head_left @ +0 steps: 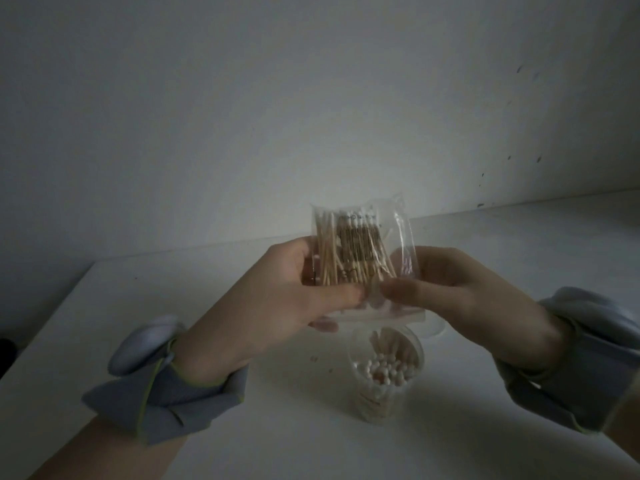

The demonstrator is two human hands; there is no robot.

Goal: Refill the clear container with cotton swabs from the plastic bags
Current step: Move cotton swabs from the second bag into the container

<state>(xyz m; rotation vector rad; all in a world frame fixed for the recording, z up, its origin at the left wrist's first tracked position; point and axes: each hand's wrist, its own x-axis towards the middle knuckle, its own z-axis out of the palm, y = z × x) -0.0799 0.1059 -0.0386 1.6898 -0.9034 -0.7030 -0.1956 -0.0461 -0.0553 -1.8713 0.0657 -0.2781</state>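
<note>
A clear plastic bag (363, 237) full of wooden-stick cotton swabs is held upright in the air above the table. My left hand (277, 296) grips its lower left side, thumb across the front. My right hand (446, 289) pinches its lower right part, thumb in front and fingers behind. Directly below the bag stands the clear round container (384, 372), open at the top, with several cotton swabs upright inside, white tips showing.
The white table (284, 427) runs to a plain wall (277, 116) at the back; its left edge slants down at the far left. A clear lid-like piece (437, 328) lies behind the container. Grey cuffs cover both wrists.
</note>
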